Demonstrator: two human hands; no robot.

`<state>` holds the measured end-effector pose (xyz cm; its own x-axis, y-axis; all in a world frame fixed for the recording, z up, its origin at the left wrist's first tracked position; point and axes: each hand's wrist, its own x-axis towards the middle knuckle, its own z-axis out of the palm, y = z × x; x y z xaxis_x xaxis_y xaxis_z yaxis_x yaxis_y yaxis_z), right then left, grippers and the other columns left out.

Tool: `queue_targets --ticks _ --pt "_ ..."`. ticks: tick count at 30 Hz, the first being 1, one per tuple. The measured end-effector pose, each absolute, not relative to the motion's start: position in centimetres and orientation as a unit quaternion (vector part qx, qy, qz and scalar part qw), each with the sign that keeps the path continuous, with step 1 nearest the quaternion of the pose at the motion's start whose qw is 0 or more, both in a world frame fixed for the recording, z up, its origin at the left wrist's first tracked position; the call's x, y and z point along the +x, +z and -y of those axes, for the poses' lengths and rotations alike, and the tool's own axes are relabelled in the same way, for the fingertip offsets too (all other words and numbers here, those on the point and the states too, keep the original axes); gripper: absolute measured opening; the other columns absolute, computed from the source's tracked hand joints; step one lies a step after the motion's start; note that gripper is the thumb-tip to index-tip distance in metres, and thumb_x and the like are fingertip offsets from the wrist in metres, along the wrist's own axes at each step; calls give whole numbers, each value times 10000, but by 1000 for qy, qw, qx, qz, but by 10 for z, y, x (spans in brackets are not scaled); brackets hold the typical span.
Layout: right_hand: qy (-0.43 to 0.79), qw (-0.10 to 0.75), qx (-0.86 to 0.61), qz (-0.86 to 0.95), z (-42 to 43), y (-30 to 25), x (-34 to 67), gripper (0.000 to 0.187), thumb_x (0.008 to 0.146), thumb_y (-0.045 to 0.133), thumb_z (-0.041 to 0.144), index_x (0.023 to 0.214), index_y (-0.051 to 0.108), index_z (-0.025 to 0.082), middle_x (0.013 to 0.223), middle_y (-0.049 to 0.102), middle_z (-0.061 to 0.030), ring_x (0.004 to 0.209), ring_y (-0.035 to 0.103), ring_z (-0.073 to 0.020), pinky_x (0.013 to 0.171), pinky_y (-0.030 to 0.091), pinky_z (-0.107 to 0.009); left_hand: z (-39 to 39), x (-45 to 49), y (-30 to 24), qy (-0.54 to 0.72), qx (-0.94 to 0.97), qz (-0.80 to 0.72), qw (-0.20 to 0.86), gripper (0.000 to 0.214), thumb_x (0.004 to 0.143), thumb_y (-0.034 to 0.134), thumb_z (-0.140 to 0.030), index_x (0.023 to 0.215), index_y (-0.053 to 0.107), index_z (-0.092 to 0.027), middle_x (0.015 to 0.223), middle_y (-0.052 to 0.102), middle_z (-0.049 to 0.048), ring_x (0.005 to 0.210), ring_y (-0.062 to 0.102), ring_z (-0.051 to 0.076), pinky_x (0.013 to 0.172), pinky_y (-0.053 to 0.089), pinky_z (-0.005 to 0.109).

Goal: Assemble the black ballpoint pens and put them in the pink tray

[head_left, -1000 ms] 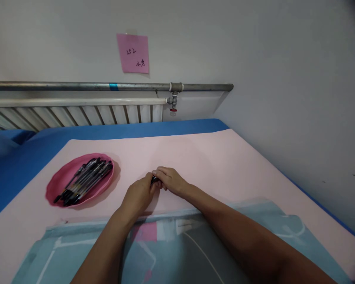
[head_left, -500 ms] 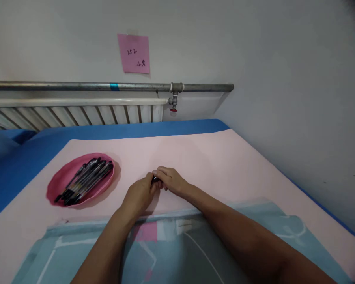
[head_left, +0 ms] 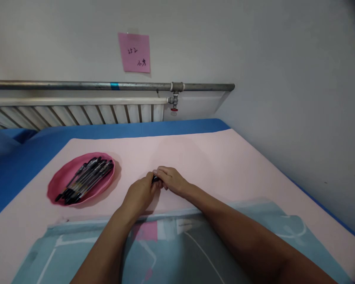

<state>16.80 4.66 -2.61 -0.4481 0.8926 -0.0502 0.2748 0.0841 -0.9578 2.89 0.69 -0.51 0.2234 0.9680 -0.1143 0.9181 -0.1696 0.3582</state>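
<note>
My left hand (head_left: pixel 139 194) and my right hand (head_left: pixel 170 180) meet in the middle of the pink sheet (head_left: pixel 213 157). Both are closed around a small dark object (head_left: pixel 155 179), probably a black pen, of which only a short piece shows between the fingers. To the left, apart from my hands, a pink oval dish (head_left: pixel 59 183) holds several black pens (head_left: pixel 84 179) lying side by side.
A light blue patterned cloth (head_left: pixel 254 221) covers the near part of the surface under my forearms. Blue fabric (head_left: pixel 23 157) borders the pink sheet. Behind stand a radiator (head_left: pixel 77 114), a metal pipe (head_left: pixel 106 85) and a pink note (head_left: pixel 134 52) on the wall.
</note>
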Motion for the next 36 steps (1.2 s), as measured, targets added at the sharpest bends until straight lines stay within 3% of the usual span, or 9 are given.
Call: queue_targets --ticks 36 --pt "518 296 -433 676 -45 -23 168 306 866 425 352 619 458 175 484 498 43 413 451 -67 415 377 -178 -5 29 -1 56 759 -622 183 251 879 359 -291 1074 466 -172 906 680 98 811 638 236 618 396 289"
